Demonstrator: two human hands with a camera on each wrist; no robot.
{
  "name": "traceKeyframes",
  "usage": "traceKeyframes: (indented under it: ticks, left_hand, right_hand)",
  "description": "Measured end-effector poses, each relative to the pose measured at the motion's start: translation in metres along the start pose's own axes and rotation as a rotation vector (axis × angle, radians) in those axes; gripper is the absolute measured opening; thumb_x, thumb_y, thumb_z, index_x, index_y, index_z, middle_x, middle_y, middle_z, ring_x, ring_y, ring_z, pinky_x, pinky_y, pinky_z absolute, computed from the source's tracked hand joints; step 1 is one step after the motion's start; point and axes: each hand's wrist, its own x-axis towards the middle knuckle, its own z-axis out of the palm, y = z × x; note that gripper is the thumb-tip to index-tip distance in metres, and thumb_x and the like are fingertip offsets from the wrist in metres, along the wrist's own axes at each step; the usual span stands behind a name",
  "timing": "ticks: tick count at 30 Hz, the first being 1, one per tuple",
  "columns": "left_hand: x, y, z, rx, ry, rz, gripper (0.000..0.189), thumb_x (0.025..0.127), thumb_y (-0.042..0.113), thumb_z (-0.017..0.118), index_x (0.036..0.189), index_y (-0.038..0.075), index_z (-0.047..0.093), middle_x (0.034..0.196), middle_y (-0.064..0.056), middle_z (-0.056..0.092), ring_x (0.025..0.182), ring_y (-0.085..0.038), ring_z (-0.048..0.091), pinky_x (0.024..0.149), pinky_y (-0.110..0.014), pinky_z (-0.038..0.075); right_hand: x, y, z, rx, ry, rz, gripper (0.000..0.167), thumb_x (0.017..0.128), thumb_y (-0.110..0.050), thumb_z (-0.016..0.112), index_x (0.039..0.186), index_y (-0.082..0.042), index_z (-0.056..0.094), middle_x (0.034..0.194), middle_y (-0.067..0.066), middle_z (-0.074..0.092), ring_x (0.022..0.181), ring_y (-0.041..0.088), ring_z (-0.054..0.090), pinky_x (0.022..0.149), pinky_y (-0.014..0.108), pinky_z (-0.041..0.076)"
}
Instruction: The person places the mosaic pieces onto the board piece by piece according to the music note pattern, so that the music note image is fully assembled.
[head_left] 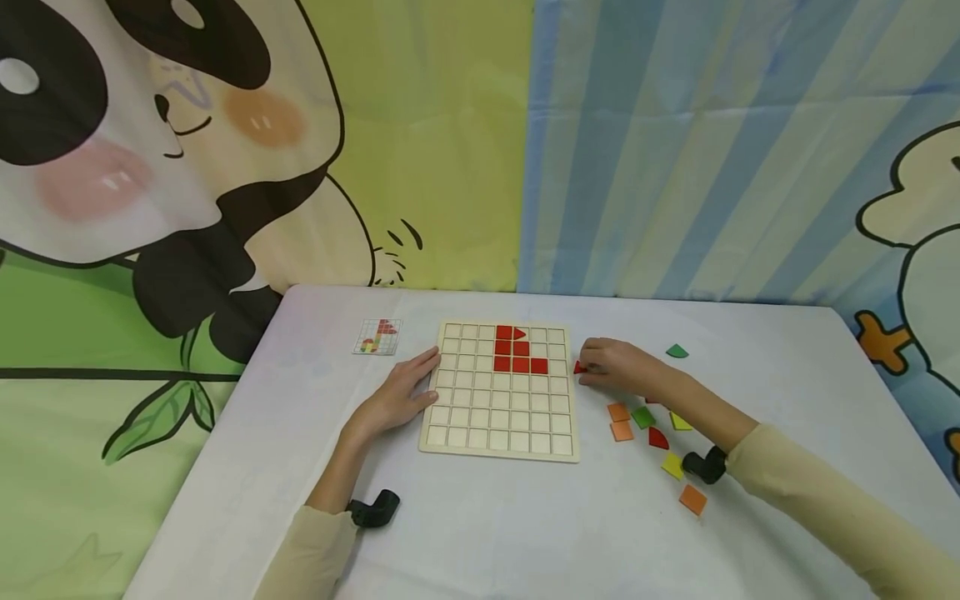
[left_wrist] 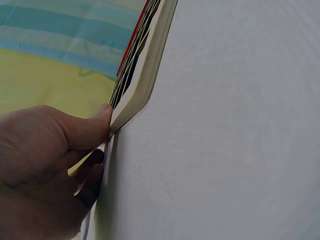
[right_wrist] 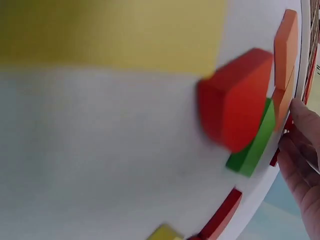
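A pale wooden grid board (head_left: 458, 417) lies on the table with several red pieces (head_left: 502, 348) set in its upper squares. My left hand (head_left: 396, 392) rests against the board's left side, its fingers fairly straight; in the left wrist view the thumb (left_wrist: 102, 117) touches the frame's corner. Just off the board's right edge, my right hand (head_left: 618, 365) pinches a small red tile (head_left: 577, 367), mostly covered by the fingers. That tile shows dimly between thumb and fingers (right_wrist: 295, 175) in the right wrist view.
Loose orange (head_left: 621, 431), green (head_left: 642, 417), yellow (head_left: 672, 466) and red (head_left: 657, 438) pieces lie under and around the right forearm. Farther back is a green piece (head_left: 677, 351). A small pattern card (head_left: 377, 337) lies left of the board.
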Motion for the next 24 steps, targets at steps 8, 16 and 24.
traceKeyframes:
  ticks: [8, 16, 24]
  left_hand:
    - [0.0, 0.001, 0.0, -0.016, -0.001, -0.004, 0.066, 0.101, 0.008, 0.062, 0.16, -0.001, 0.032, 0.172, -0.014, 0.023, 0.155, -0.042, 0.023, 0.124, -0.061, 0.025]
    - [0.0, -0.001, 0.002, -0.011, -0.003, 0.0, 0.066, 0.102, 0.008, 0.061, 0.16, -0.001, 0.032, 0.172, -0.015, 0.023, 0.155, -0.042, 0.024, 0.124, -0.061, 0.025]
    - [0.0, 0.0, 0.0, -0.021, -0.001, 0.007, 0.066, 0.101, 0.008, 0.062, 0.16, -0.001, 0.032, 0.172, -0.014, 0.023, 0.154, -0.042, 0.024, 0.123, -0.06, 0.026]
  right_hand:
    - [0.01, -0.007, 0.001, 0.006, 0.021, 0.027, 0.01, 0.089, -0.003, 0.079, 0.085, -0.006, 0.07, 0.084, 0.003, 0.065, 0.074, 0.011, 0.053, 0.069, 0.028, 0.053]
    - [0.007, -0.008, 0.003, 0.028, -0.008, 0.063, 0.008, 0.091, -0.002, 0.076, 0.099, -0.003, 0.074, 0.091, 0.006, 0.068, 0.08, 0.016, 0.062, 0.074, 0.031, 0.058]
    - [0.003, -0.01, -0.008, -0.017, -0.104, 0.013, 0.008, 0.09, -0.008, 0.078, 0.094, -0.008, 0.071, 0.087, 0.001, 0.061, 0.076, 0.011, 0.05, 0.071, 0.027, 0.053]
